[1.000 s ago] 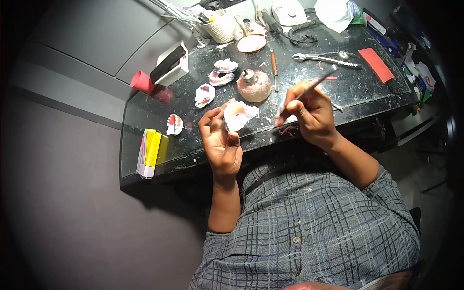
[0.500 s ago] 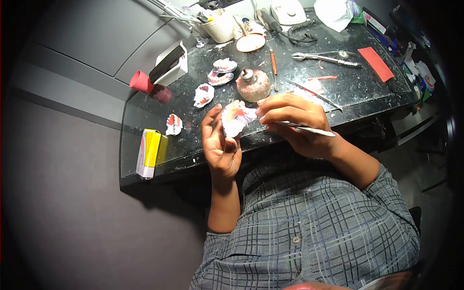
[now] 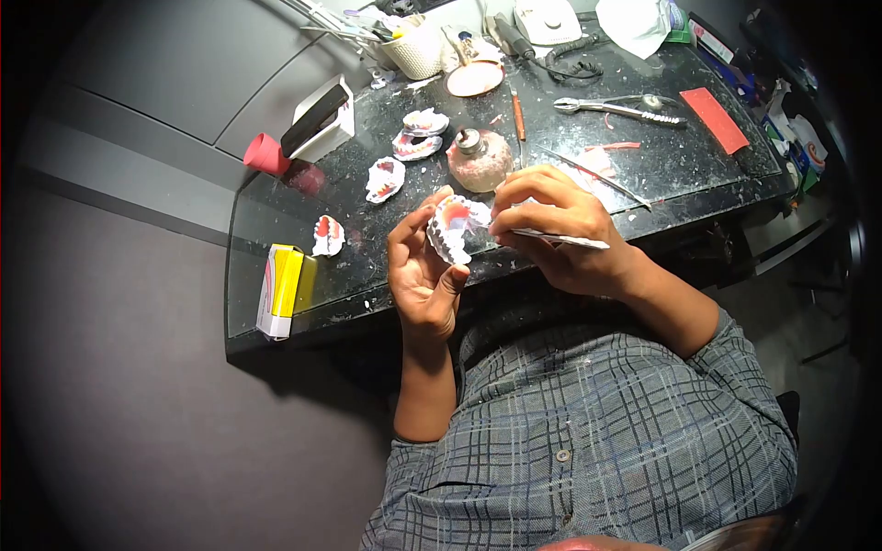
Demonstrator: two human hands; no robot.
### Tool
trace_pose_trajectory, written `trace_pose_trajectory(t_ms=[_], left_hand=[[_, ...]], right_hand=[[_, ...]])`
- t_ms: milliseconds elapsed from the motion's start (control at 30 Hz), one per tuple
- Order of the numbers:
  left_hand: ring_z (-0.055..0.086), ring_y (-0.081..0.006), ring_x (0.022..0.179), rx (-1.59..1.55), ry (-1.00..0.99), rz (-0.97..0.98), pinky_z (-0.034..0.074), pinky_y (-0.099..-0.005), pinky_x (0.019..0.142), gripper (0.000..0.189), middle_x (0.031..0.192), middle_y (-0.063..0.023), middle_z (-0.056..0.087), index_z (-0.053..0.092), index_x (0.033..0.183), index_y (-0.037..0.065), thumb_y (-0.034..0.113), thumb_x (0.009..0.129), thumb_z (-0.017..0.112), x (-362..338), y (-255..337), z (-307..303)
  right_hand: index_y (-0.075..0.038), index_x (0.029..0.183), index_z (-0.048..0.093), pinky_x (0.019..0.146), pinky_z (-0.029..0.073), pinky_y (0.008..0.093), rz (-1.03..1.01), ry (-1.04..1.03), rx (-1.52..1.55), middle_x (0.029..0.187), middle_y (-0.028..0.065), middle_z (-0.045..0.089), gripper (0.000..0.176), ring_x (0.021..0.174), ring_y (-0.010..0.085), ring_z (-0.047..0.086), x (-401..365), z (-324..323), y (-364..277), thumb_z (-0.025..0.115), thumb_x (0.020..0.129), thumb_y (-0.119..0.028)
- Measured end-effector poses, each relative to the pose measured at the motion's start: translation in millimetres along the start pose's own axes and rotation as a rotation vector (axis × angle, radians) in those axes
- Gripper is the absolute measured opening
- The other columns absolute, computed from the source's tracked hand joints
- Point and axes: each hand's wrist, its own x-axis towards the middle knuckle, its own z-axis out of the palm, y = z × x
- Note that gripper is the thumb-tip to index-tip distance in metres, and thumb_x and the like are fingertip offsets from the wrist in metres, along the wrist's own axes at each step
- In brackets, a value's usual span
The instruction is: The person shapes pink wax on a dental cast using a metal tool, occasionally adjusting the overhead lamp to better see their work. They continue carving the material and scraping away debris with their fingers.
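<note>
My left hand (image 3: 423, 285) is closed around a white dental cast (image 3: 448, 241) with pink wax in its arch, gripping it by the edge between thumb and fingers. In my right hand (image 3: 562, 220) is a slim carving tool (image 3: 574, 241), held like a pen. Its handle end sticks out below the fingers toward the right; the working tip is at the cast's right side, hidden by fingers and glare. Just beyond the cast stands a glass spirit burner (image 3: 480, 165). More casts lie to the left: a stacked pair (image 3: 419, 138), a single one (image 3: 385, 180) and a smaller one (image 3: 327, 236).
A yellow-and-white box (image 3: 281, 292) sits at the desk's left edge, near a pink cup (image 3: 265, 154). Behind the burner are an orange-handled tool (image 3: 518, 118) and pliers (image 3: 620, 112). A red wax sheet (image 3: 716, 122) and another thin tool (image 3: 614, 186) lie at right.
My left hand has turned the cast, so its toothed edge and inner arch show more. My right hand has moved slightly up and left, with the tool at a flatter angle.
</note>
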Motion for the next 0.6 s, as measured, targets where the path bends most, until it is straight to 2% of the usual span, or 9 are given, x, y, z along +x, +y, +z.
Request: trace_pose_trajectory(t_ms=[67, 200, 267, 367, 400, 467, 500, 567, 600], left_hand=[[0.044, -0.0303, 0.141, 0.009, -0.007, -0.005, 0.033, -0.0434, 0.119, 0.072, 0.150, -0.0257, 0.043, 0.040, 0.142, -0.001, 0.019, 0.086, 0.082, 1, 0, 1], [0.049, -0.0287, 0.135, -0.017, 0.021, 0.011, 0.037, -0.0417, 0.117, 0.069, 0.146, -0.0245, 0.048, 0.041, 0.141, -0.004, 0.020, 0.089, 0.079, 0, -6, 0], [0.052, -0.0283, 0.133, -0.067, 0.033, -0.006, 0.038, -0.0411, 0.115, 0.068, 0.144, -0.0239, 0.051, 0.041, 0.141, -0.005, 0.023, 0.091, 0.077, 0, -7, -2], [0.054, -0.0339, 0.131, -0.039, 0.035, -0.071, 0.043, -0.0466, 0.112, 0.062, 0.142, -0.0272, 0.051, 0.041, 0.141, -0.009, 0.033, 0.101, 0.062, 1, -7, -9], [0.054, -0.0339, 0.131, -0.039, 0.037, -0.071, 0.043, -0.0466, 0.112, 0.062, 0.142, -0.0272, 0.051, 0.041, 0.141, -0.009, 0.033, 0.101, 0.062, 1, -6, -9], [0.055, -0.0335, 0.130, -0.093, 0.074, -0.144, 0.045, -0.0453, 0.111, 0.056, 0.140, -0.0276, 0.052, 0.042, 0.141, -0.009, 0.029, 0.103, 0.058, 3, -4, -7], [0.055, -0.0335, 0.130, -0.093, 0.075, -0.143, 0.045, -0.0453, 0.111, 0.056, 0.140, -0.0276, 0.052, 0.042, 0.141, -0.009, 0.029, 0.103, 0.058, 3, -3, -6], [0.059, -0.0234, 0.123, -0.068, 0.067, -0.125, 0.047, -0.0345, 0.107, 0.055, 0.137, -0.0203, 0.056, 0.044, 0.140, -0.010, 0.028, 0.103, 0.060, 3, -3, -3], [0.059, -0.0234, 0.123, -0.068, 0.065, -0.126, 0.047, -0.0345, 0.107, 0.055, 0.137, -0.0203, 0.056, 0.044, 0.140, -0.010, 0.028, 0.103, 0.060, 3, -3, -4]], right_hand=[[-0.003, 0.094, 0.068, 0.086, 0.053, 0.0403, -0.001, -0.042, 0.028, 0.099, 0.0110, 0.068, 0.012, 0.098, 0.0308, 0.067, -1, 0, 3, 0.076, 0.084, -0.004], [-0.002, 0.094, 0.067, 0.085, 0.054, 0.0389, -0.007, -0.011, 0.087, 0.099, 0.0118, 0.070, 0.012, 0.097, 0.0307, 0.069, -1, 4, 4, 0.075, 0.086, -0.004], [-0.002, 0.097, 0.068, 0.077, 0.055, 0.0358, 0.056, -0.001, 0.134, 0.100, 0.0126, 0.071, 0.011, 0.090, 0.0295, 0.071, -3, 6, 3, 0.072, 0.087, 0.000], [-0.003, 0.106, 0.070, 0.077, 0.056, 0.0345, 0.131, 0.007, 0.130, 0.105, 0.0140, 0.073, 0.017, 0.093, 0.0281, 0.072, -9, 4, 6, 0.070, 0.089, 0.000], [-0.003, 0.106, 0.070, 0.077, 0.056, 0.0345, 0.131, 0.006, 0.130, 0.105, 0.0140, 0.073, 0.017, 0.093, 0.0281, 0.072, -9, 3, 5, 0.070, 0.089, 0.000], [-0.005, 0.117, 0.069, 0.086, 0.058, 0.0360, 0.194, -0.040, 0.169, 0.111, 0.0121, 0.073, 0.026, 0.101, 0.0285, 0.072, -9, -1, 4, 0.070, 0.091, -0.003], [-0.005, 0.117, 0.069, 0.086, 0.058, 0.0360, 0.193, -0.040, 0.169, 0.111, 0.0121, 0.073, 0.026, 0.101, 0.0285, 0.072, -8, 2, 5, 0.070, 0.091, -0.003], [-0.007, 0.124, 0.068, 0.101, 0.053, 0.0449, -0.068, -0.024, 0.101, 0.114, 0.0087, 0.073, 0.032, 0.109, 0.0296, 0.070, -7, 10, 11, 0.069, 0.092, -0.005], [-0.011, 0.131, 0.065, 0.115, 0.038, 0.0566, -0.078, -0.117, 0.048, 0.120, 0.0059, 0.072, 0.037, 0.120, 0.0292, 0.066, -7, 11, 13, 0.068, 0.094, -0.010]])
